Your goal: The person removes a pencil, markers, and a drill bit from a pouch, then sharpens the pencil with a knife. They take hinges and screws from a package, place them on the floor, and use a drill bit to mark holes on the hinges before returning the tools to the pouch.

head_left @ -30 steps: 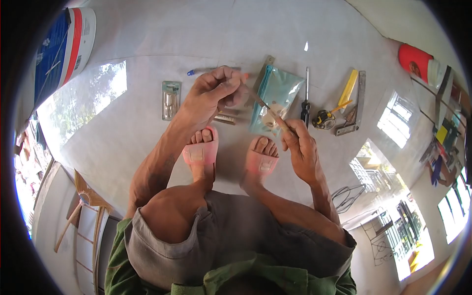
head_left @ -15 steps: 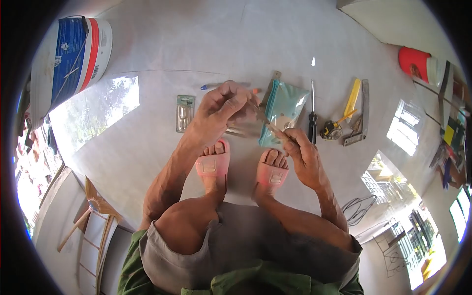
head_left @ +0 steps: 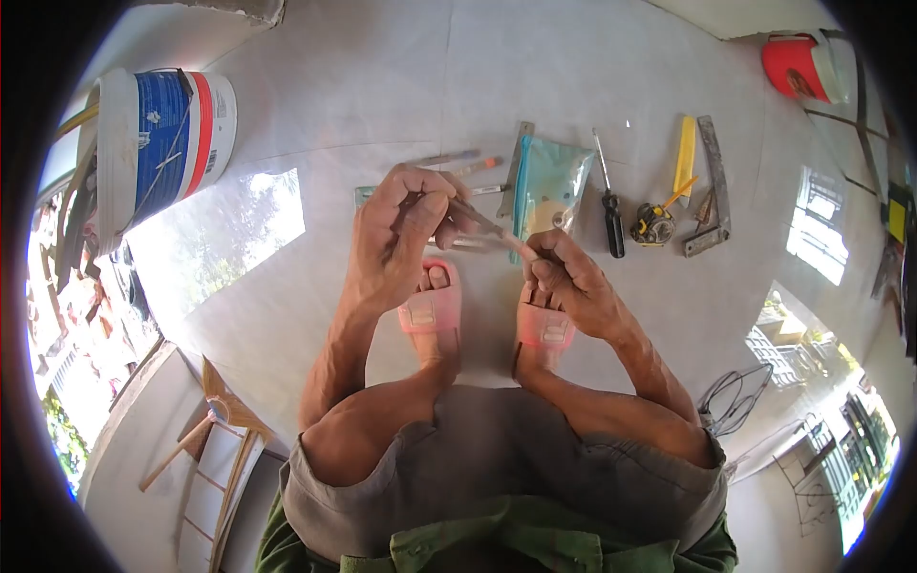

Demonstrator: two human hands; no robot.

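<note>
In front of my knees, my left hand (head_left: pixel 406 234) is closed with its fingertips at the far end of a slender, brownish stick-like tool (head_left: pixel 493 227). The near end of this tool is pinched between the thumb and fingers of my right hand (head_left: pixel 573 282). It slants down from left to right, and I cannot tell its exact kind. Below and beyond it on the floor lies a clear teal zip pouch (head_left: pixel 554 186). Pen-like tools (head_left: pixel 475 166), one with an orange end, lie beyond my left hand, which partly hides a small blister pack (head_left: pixel 364 196).
Right of the pouch lie a black-handled screwdriver (head_left: pixel 612 215), a yellow-and-black tape measure (head_left: pixel 653 224), a yellow tool (head_left: pixel 685 158) and a metal square (head_left: pixel 714 186). A large paint bucket (head_left: pixel 158 143) stands left, a red bucket (head_left: pixel 791 69) far right. Coiled cable (head_left: pixel 735 401) lies at right.
The view has shifted, so the floor items sit differently in it. My left fingers have curled closer around the tool's far end, and the tool lies at a flatter slant.
</note>
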